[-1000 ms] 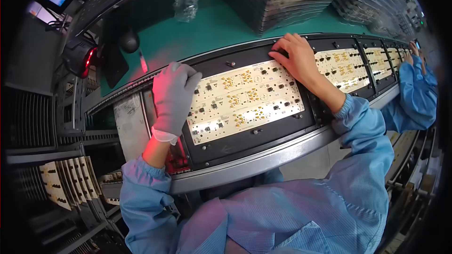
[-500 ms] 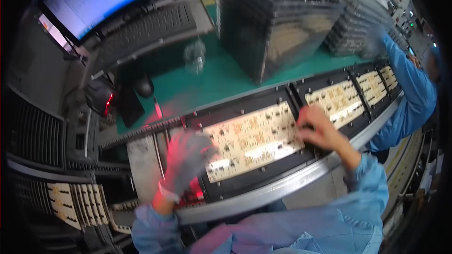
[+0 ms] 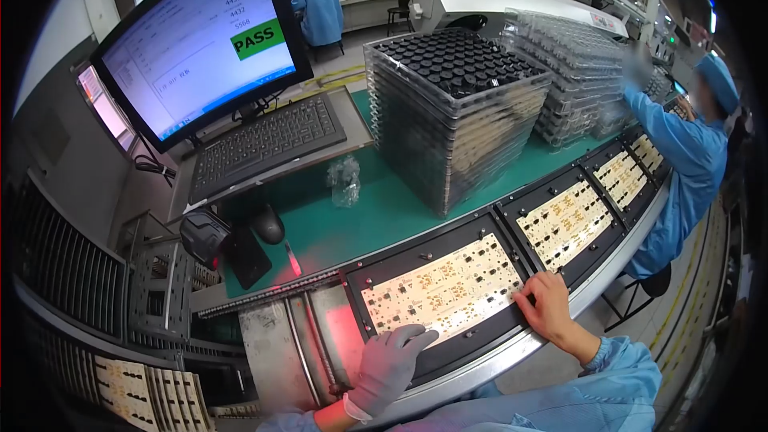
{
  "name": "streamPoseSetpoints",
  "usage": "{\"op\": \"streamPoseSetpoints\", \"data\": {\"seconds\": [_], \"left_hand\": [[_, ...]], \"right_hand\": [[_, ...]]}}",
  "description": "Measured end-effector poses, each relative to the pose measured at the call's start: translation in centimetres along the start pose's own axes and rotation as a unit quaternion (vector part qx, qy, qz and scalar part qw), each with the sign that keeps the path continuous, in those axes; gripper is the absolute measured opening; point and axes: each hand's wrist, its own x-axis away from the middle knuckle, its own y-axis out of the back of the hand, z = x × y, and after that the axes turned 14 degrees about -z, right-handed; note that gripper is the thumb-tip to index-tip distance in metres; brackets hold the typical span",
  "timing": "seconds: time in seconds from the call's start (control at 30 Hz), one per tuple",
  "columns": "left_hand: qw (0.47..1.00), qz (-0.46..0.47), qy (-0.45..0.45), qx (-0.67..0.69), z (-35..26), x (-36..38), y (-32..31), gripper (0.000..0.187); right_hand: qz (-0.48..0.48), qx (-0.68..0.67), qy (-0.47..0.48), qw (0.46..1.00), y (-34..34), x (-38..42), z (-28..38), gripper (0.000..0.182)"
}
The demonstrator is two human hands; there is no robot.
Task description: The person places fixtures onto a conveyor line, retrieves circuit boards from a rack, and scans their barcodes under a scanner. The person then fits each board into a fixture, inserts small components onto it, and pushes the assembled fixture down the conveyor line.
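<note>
A pale circuit board panel (image 3: pixel 440 288) dotted with small black parts lies in a black carrier (image 3: pixel 472 338) on the rail line. My left hand (image 3: pixel 390 368), in a grey glove, rests over the panel's near left edge with its fingers stretched out. At the panel's near right corner, my bare right hand (image 3: pixel 552 308) has its fingers curled against the edge; some fingertips are hidden. Another panel (image 3: pixel 564 224) in its own carrier lies just beyond my right hand.
Behind the line stand tall stacks of clear trays (image 3: pixel 448 136). A monitor (image 3: pixel 208 48) showing "PASS", a keyboard (image 3: pixel 268 136), a mouse (image 3: pixel 269 226) and a black scanner (image 3: pixel 204 236) are at left. A rack of panels (image 3: pixel 128 392) stands lower left. A co-worker (image 3: pixel 680 160) is at right.
My view has tilted up, showing more of the monitor and tray stacks. My left hand has moved from the panel's left side to its near edge; my right hand has slid toward the near corner.
</note>
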Motion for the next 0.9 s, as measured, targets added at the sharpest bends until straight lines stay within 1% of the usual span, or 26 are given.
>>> {"op": "streamPoseSetpoints", "data": {"seconds": [0.07, 0.1, 0.17, 0.2, 0.23, 0.27, 0.3, 0.33, 0.37, 0.4, 0.43, 0.47, 0.53, 0.57, 0.63, 0.67, 0.73, 0.77, 0.8, 0.87, 0.9], "left_hand": [[0.999, -0.004, 0.034, 0.021, 0.1, 0.2, -0.1, 0.032], [0.999, -0.007, 0.031, 0.022, 0.2, 0.4, 0.0, 0.032], [0.993, -0.096, 0.026, 0.058, 0.8, 0.4, 0.4, 0.03], [0.993, -0.097, 0.021, 0.063, 1.1, 0.1, 0.7, 0.03], [0.992, -0.114, 0.037, 0.038, 1.5, -0.2, 1.3, 0.031], [0.99, -0.127, 0.052, 0.02, 1.9, -0.4, 1.6, 0.033], [0.989, -0.137, 0.061, -0.002, 2.3, -0.3, 1.7, 0.035], [0.986, -0.147, 0.069, -0.021, 2.8, -0.4, 1.8, 0.038], [0.986, -0.135, 0.098, -0.008, 3.8, -0.1, 1.4, 0.043], [0.983, -0.14, 0.122, 0.003, 4.3, 0.1, 1.3, 0.046], [0.981, -0.132, 0.14, 0.012, 4.7, 0.3, 1.2, 0.048], [0.979, -0.125, 0.162, 0.017, 5.0, 0.4, 1.2, 0.049], [0.979, -0.119, 0.166, 0.024, 5.0, 0.3, 1.4, 0.049], [0.979, -0.112, 0.168, 0.027, 5.0, 0.3, 1.5, 0.049], [0.98, -0.105, 0.167, 0.032, 5.1, 0.3, 1.6, 0.049], [0.98, -0.099, 0.167, 0.036, 5.1, 0.3, 1.5, 0.05], [0.981, -0.092, 0.164, 0.055, 5.3, 0.4, 1.3, 0.05], [0.982, -0.093, 0.157, 0.051, 5.4, 0.4, 1.3, 0.05], [0.983, -0.093, 0.153, 0.046, 5.4, 0.5, 1.3, 0.051], [0.983, -0.088, 0.155, 0.043, 5.6, 0.7, 1.3, 0.052], [0.982, -0.095, 0.152, 0.057, 5.7, 0.7, 1.3, 0.053]], "right_hand": [[0.047, 0.016, -0.08, 0.996, 0.3, -0.8, 0.6, 0.02], [0.083, -0.001, -0.087, 0.993, 0.3, -1.4, 0.1, 0.022], [0.081, -0.077, -0.169, 0.979, 2.8, -6.6, 1.6, 0.016], [-0.011, -0.035, -0.029, 0.999, 3.7, -9.8, 1.8, 0.01], [-0.101, -0.082, 0.072, 0.989, 4.4, -13.5, 1.9, 0.007], [-0.173, -0.118, 0.094, 0.973, 4.7, -16.8, 2.6, 0.015], [-0.226, -0.097, 0.127, 0.961, 5.1, -20.0, 3.4, 0.023], [-0.291, -0.031, 0.189, 0.937, 4.6, -23.3, 3.8, 0.031], [-0.305, -0.001, 0.206, 0.93, 3.4, -25.8, 3.2, 0.035], [-0.257, -0.001, 0.194, 0.947, 2.0, -28.1, 2.2, 0.03], [-0.168, 0.027, 0.184, 0.968, 1.3, -29.6, 1.6, 0.024], [-0.167, -0.004, 0.178, 0.97, 0.2, -30.4, 1.7, 0.021], [-0.19, 0.064, 0.186, 0.962, -0.4, -30.4, 2.1, 0.02], [-0.188, 0.065, 0.185, 0.962, -0.5, -30.4, 2.5, 0.02], [-0.186, 0.124, 0.174, 0.959, -0.2, -29.9, 3.0, 0.019], [-0.185, 0.129, 0.166, 0.96, -0.1, -29.8, 2.9, 0.019], [-0.165, 0.097, 0.17, 0.967, 0.3, -30.0, 2.6, 0.019], [-0.202, 0.076, 0.171, 0.961, 0.3, -29.8, 2.7, 0.015], [-0.198, 0.079, 0.164, 0.963, 0.6, -29.2, 2.6, 0.015], [-0.361, -0.053, 0.163, 0.917, 1.5, -27.5, 3.8, 0.013], [-0.338, -0.144, 0.109, 0.924, 2.1, -25.7, 4.8, 0.014]]}}
